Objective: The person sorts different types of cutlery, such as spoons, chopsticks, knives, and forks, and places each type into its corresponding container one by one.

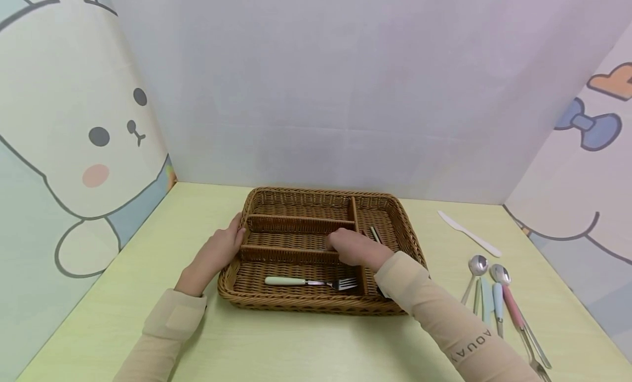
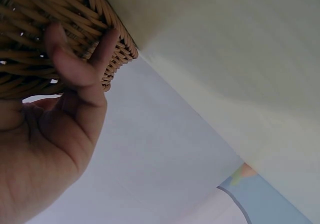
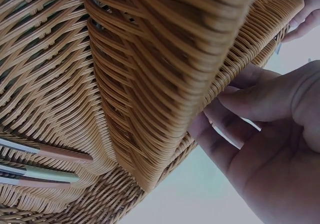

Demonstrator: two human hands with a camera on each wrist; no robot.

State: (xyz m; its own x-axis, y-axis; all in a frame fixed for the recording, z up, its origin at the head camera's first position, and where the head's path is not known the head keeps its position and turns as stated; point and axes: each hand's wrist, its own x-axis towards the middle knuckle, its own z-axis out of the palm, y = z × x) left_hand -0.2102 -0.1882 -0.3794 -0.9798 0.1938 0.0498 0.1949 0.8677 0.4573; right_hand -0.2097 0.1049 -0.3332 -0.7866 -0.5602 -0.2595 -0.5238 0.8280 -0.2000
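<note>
Right hand (image 1: 356,247) inside a brown wicker basket (image 1: 296,302), grip hidden, I can't tell; within lies a green-handled metal fork (image 1: 291,281).

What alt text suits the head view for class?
A person's left hand touches the left side of a divided basket; the right hand is over its middle. A fork lies in its front compartment, more cutlery on the table at right.

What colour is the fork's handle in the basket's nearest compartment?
Pale green; the fork's handle shows best in the head view.
</note>
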